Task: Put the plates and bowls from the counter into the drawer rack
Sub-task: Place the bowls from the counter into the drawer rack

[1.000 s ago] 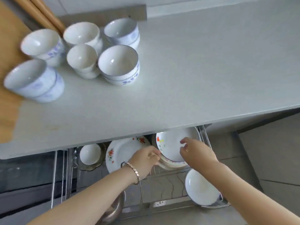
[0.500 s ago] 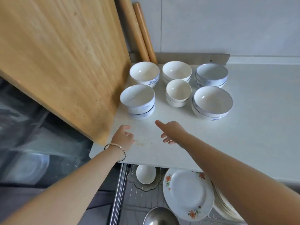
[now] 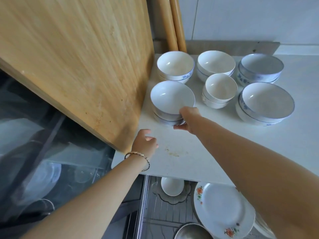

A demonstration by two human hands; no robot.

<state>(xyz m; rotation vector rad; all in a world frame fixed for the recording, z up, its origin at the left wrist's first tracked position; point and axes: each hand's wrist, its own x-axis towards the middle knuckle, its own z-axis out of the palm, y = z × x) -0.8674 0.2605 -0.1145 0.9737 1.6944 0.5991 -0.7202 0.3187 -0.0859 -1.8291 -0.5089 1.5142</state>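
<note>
Several stacks of white bowls with blue trim stand on the white counter [image 3: 215, 152]. My right hand [image 3: 187, 119] grips the near-left bowl stack [image 3: 171, 99], thumb on the rim and fingers under its right side. My left hand [image 3: 145, 144] hovers over the counter's front left, fingers loosely curled, holding nothing. Below the counter edge the open drawer rack [image 3: 165, 214] holds a flowered plate [image 3: 222, 209], a small white bowl [image 3: 172, 187] and a steel bowl [image 3: 191, 232].
A big wooden cutting board [image 3: 77, 66] leans at the left, close beside the gripped stack. Two wooden rolling pins [image 3: 172, 23] stand in the back corner. The other bowl stacks [image 3: 265, 102] crowd the counter to the right. A dark glass cooktop [image 3: 43, 161] lies lower left.
Both hands left the plates in the drawer rack and rose to the counter. My right hand reached forward and closed on the near-left bowl stack; my left hand moved slightly forward.
</note>
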